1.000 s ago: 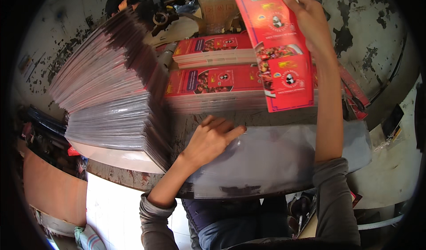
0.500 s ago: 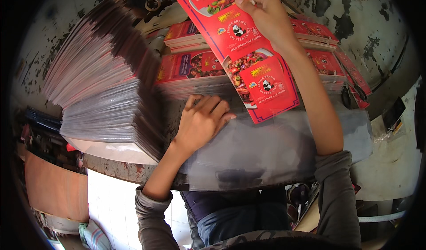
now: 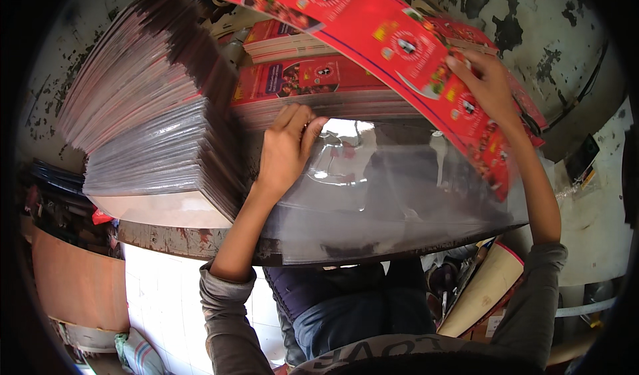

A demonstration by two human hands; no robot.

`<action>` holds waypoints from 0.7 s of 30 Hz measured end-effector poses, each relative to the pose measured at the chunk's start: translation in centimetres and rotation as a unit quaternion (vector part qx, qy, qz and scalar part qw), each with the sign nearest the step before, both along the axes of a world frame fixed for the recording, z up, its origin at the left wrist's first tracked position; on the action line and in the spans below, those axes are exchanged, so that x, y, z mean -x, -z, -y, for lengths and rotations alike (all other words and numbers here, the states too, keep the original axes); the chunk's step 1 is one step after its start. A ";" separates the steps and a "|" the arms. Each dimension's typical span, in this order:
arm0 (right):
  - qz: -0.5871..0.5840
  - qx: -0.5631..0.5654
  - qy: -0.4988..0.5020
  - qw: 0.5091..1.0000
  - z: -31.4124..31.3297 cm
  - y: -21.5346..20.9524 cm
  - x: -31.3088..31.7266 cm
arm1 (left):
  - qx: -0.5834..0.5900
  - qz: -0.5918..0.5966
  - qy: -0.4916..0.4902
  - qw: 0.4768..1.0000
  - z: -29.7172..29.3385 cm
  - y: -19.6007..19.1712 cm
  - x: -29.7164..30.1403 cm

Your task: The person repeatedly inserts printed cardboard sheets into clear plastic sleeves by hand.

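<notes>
A long red printed strip (image 3: 366, 25) with food pictures and round emblems bends across the far side of the table. My right hand (image 3: 489, 88) grips it by its upper edge near the right end, fingers closed and thumb on the printed face. Its lower right end hangs over a pile of clear plastic sleeves (image 3: 379, 202) lying on the table in front of me. My left hand (image 3: 285, 145) is closed at the far left corner of the sleeves, thumb and fingers pinching the top one. That film bulges up and shines with reflections beside the thumb.
A tall, fanned stack of sleeved strips (image 3: 150, 135) leans at the left. Stacks of red printed strips (image 3: 293, 82) stand behind the sleeves. Scissors (image 3: 532, 123) lie at the far right, partly hidden by my forearm. The dark worn table edge (image 3: 173, 238) runs near my body.
My right hand has carried the red strip rightward and down, swinging it flatter. My left hand has moved slightly farther away, and the top sleeve has lifted beside it.
</notes>
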State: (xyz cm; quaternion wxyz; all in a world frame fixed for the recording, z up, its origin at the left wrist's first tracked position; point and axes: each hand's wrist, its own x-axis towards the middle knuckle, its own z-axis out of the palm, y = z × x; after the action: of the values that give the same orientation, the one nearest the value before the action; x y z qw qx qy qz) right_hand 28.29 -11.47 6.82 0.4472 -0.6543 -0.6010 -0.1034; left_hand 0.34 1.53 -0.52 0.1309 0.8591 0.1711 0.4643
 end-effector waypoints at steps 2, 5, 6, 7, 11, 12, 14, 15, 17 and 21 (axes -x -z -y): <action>0.054 0.097 0.046 0.993 3.3 -0.2 -2.7 | 0.013 0.004 -0.011 1.000 0.0 -0.1 0.1; 0.110 0.130 0.047 0.984 7.0 -0.1 -4.8 | 0.027 0.023 -0.030 0.999 -0.4 0.2 0.0; 0.119 0.117 0.033 0.985 7.8 -0.1 -5.2 | 0.029 0.028 -0.041 0.998 -0.6 0.3 0.2; 0.127 0.104 0.020 0.986 8.7 -0.1 -5.7 | 0.031 0.033 -0.050 0.998 -0.7 0.3 0.1; 0.067 0.159 0.036 0.984 10.8 0.5 -8.4 | 0.071 0.040 -0.088 0.993 -0.8 0.0 -0.2; 0.070 0.180 0.051 0.980 11.0 0.6 -8.7 | 0.089 0.046 -0.080 0.992 -0.9 0.3 -0.4; 0.071 0.198 0.063 0.976 10.9 1.1 -8.8 | 0.164 0.010 -0.062 0.984 -1.4 1.1 -0.1; 0.073 0.178 0.053 0.980 10.8 1.4 -8.7 | 0.239 -0.025 -0.044 0.970 -1.6 1.3 0.1; 0.074 0.157 0.043 0.984 10.5 1.7 -8.5 | 0.328 -0.002 0.020 0.944 -0.9 1.1 0.1; 0.083 0.161 0.041 0.982 10.3 1.8 -8.4 | 0.512 0.092 0.117 0.846 -0.2 0.3 0.3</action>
State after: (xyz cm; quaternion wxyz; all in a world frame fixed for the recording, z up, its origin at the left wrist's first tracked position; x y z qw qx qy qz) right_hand 36.66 -21.81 4.98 0.2794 -0.7313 -0.6173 -0.0778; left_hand 0.04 1.78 -0.86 0.6208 0.6371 0.2699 0.3686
